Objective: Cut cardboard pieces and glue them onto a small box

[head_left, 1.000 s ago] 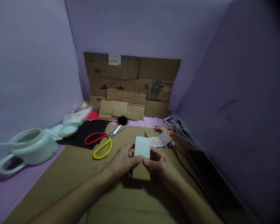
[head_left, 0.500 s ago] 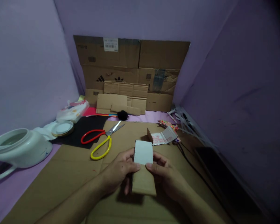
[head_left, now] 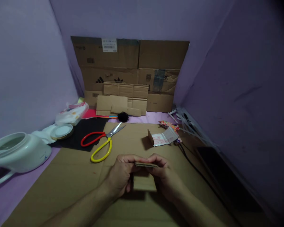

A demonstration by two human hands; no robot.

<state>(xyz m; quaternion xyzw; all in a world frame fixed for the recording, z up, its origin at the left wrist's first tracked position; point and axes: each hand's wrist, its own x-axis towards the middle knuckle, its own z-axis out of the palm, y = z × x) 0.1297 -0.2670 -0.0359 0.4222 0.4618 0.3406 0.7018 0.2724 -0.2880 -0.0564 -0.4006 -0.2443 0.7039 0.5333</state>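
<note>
Between my two hands is a small piece of cardboard [head_left: 144, 183], bent so that its upper part folds toward me and shows its edge. My left hand [head_left: 124, 171] grips the fold from the left, fingers over the top and thumb beneath. On the opposite side my right hand [head_left: 163, 170] pinches it the same way. The white face of the piece is out of sight. Scissors [head_left: 109, 135] with one red and one yellow handle lie with blades apart, left of and beyond my hands. A creased foil-like wrapper [head_left: 164, 137] lies beyond my right hand.
Cardboard sheeting [head_left: 68, 183] covers the work surface. At left stand a white teapot [head_left: 35, 151] and a round lidded tin [head_left: 62, 130]. Black yarn [head_left: 123, 117] lies before propped cardboard [head_left: 111, 105]. A dark flat slab [head_left: 227, 179] and a cable [head_left: 198, 173] are at right.
The cardboard's white upper part has been folded toward me, so only its edge shows. My fingers have moved from behind the piece to over its top. The view has shifted slightly.
</note>
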